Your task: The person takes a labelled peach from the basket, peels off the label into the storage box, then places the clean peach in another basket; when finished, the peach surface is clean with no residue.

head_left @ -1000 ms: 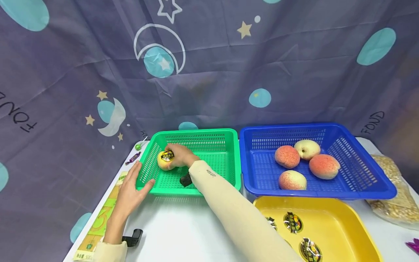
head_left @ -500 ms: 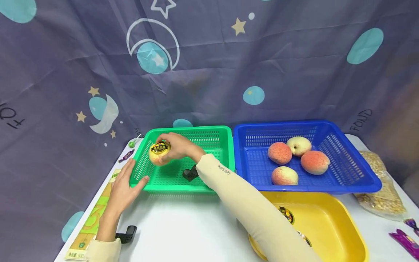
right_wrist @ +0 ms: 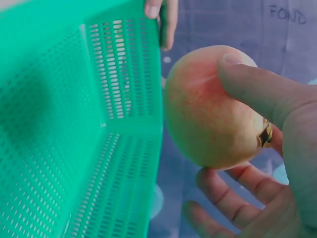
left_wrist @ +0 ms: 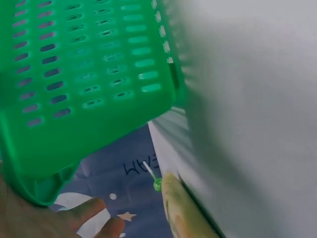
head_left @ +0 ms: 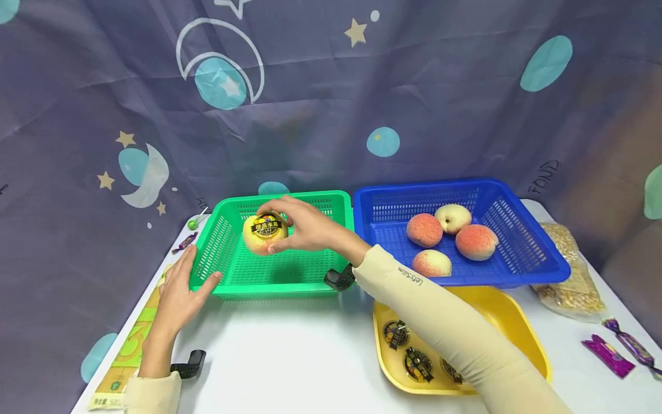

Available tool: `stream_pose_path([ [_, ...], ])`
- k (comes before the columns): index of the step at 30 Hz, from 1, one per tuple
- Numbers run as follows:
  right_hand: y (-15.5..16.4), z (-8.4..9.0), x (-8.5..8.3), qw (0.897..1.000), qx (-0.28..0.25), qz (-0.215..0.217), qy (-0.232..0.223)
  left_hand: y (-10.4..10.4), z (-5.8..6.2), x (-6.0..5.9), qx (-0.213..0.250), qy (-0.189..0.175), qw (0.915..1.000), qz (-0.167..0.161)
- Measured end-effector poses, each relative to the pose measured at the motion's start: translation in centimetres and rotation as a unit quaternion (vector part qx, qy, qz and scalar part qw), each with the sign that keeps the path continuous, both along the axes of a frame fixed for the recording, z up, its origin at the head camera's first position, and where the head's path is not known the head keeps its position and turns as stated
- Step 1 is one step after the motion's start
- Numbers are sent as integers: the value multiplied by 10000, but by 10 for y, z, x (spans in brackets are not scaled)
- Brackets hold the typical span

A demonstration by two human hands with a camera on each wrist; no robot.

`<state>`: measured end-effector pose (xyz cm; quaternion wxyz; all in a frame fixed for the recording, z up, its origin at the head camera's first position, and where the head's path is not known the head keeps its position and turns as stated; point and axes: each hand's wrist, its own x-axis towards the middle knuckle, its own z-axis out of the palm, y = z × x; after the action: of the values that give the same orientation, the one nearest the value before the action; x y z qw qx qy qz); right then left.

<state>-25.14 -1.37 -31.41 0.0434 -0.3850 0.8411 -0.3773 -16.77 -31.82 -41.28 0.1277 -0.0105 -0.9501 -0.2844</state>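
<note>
My right hand (head_left: 305,224) holds a peach (head_left: 257,234) above the green basket (head_left: 274,287), fingers over the top and thumb beneath in the head view. A black and gold sticker (head_left: 266,224) sits on the peach's near side. In the right wrist view the thumb presses the peach's (right_wrist: 208,114) pink skin, and the sticker shows at its edge. My left hand (head_left: 178,293) rests at the basket's front left corner, fingers straight along the side, thumb spread toward the front rim. The left wrist view shows the basket's slotted wall (left_wrist: 99,64) beside that hand's fingers.
A blue basket (head_left: 486,280) with several peaches stands to the right. Before it sits a yellow tray (head_left: 383,351) with several stickers. Wrapped candies (head_left: 609,355) and a bag of grain (head_left: 569,287) lie far right; a lollipop (head_left: 193,224) and green packet (head_left: 129,345) are left.
My right hand has lifted the peach up from the green basket's floor and brought it nearer. The left hand keeps its place at the basket's corner while the head view shifts.
</note>
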Motion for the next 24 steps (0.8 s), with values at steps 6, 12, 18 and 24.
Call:
stream_pose_path([
  [6, 12, 7, 25, 9998, -5, 162, 102, -4, 7, 12, 159, 397, 9991, -4],
  [12, 31, 5, 49, 9991, -131, 311, 249, 13, 21, 24, 705, 1095, 9907, -400],
  [18, 55, -4, 75, 9996, -120, 224, 143, 46, 29, 38, 1121, 1381, 9745, -1369],
  [24, 80, -17, 98, 9999, 120, 112, 52, 90, 23, 48, 1329, 1183, 9559, -2336],
])
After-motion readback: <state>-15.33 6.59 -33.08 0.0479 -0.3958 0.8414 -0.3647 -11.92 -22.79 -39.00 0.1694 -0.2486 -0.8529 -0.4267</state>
